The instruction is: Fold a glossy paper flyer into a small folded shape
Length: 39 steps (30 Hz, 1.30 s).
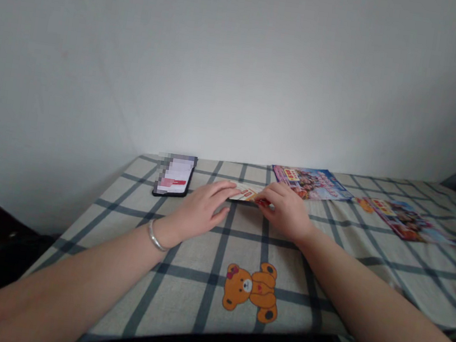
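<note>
The left hand [208, 207], fingers loosely apart, touches the left end of a flat white, yellow and red printed paper [245, 194] over the beige-and-navy checked cloth [181, 306]; best keep that touch light while the right hand [286, 208] pinches the other end

Open checked tablecloth [179, 305] stretches between the forearms, giving a low path from the near edge toward the printed card [245, 194], flanked by left hand [208, 208] and right hand [286, 210]. A phone [178, 175] obstructs the far left; a flat leaflet [311, 183] and the wall [242, 71] lie beyond.
</note>
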Available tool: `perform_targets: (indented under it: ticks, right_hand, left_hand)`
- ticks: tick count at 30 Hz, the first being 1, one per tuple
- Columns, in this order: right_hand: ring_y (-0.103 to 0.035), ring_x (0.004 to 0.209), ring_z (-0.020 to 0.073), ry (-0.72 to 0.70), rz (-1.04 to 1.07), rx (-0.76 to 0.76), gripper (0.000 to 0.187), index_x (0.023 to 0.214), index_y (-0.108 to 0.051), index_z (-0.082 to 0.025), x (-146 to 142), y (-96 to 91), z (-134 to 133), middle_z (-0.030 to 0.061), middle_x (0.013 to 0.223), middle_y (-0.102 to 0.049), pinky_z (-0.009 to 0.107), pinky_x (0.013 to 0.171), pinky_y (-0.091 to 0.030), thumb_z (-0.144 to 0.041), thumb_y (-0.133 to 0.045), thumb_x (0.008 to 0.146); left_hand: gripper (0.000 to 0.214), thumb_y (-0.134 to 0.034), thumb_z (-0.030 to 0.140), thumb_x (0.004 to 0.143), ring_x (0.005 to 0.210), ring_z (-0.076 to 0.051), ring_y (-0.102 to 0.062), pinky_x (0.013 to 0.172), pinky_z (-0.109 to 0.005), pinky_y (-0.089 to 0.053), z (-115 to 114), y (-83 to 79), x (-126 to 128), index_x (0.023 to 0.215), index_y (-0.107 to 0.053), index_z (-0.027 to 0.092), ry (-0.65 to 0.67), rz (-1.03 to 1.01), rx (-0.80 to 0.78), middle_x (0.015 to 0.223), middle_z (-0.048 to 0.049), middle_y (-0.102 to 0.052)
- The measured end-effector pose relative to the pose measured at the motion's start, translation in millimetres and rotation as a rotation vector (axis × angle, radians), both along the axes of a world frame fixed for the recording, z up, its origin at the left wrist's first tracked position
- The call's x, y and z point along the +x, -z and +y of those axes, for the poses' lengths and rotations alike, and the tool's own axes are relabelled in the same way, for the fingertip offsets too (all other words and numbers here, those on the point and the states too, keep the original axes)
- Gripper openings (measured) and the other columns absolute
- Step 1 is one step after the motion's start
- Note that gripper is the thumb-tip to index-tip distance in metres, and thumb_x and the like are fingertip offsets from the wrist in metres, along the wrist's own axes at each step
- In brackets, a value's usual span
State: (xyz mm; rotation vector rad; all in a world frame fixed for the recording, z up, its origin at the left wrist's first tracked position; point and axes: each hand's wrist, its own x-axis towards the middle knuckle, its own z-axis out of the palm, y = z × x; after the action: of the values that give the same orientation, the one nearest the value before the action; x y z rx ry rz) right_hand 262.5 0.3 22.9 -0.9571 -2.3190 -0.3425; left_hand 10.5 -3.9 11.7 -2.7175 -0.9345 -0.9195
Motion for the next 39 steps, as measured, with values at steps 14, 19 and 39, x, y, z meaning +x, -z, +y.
perform_targets:
  ticks: [14, 19, 39]
  right_hand:
    - [-0.061, 0.088, 0.0173, -0.193, -0.029, -0.220, 0.009, 0.092, -0.069, -0.021, -7, 4.1, -2, 0.0044, 0.093, -0.067, 0.027, 0.076, -0.046, -0.017, -0.064, 0.085]
    - [-0.062, 0.093, 0.0175, -0.243, -0.042, -0.295, 0.013, 0.096, -0.070, -0.021, -8, 3.4, -2, 0.0044, 0.099, -0.069, 0.029, 0.081, -0.048, -0.017, -0.062, 0.086]
    - [-0.062, 0.096, 0.0204, -0.204, -0.118, -0.248, 0.026, 0.093, -0.072, -0.021, 2, 4.6, 7, 0.0046, 0.099, -0.072, 0.034, 0.088, -0.048, -0.003, -0.061, 0.077]
  left_hand:
    - [0.018, -0.058, 0.031, 0.094, 0.097, -0.023, -0.060, 0.082, -0.041, -0.049, 4, -0.5, -1, 0.108, -0.066, 0.022, 0.032, 0.206, 0.001, 0.105, -0.0046, -0.068]
    - [0.017, -0.054, 0.029, 0.095, 0.089, -0.021, -0.060, 0.078, -0.037, -0.048, 5, 0.6, -1, 0.101, -0.068, 0.021, 0.023, 0.255, 0.045, 0.095, -0.0048, -0.068]
    - [0.016, -0.052, 0.015, 0.089, 0.090, -0.021, -0.060, 0.083, -0.037, -0.047, 7, -0.5, -2, 0.096, -0.067, 0.017, -0.041, 0.247, -0.063, 0.094, -0.0053, -0.067]
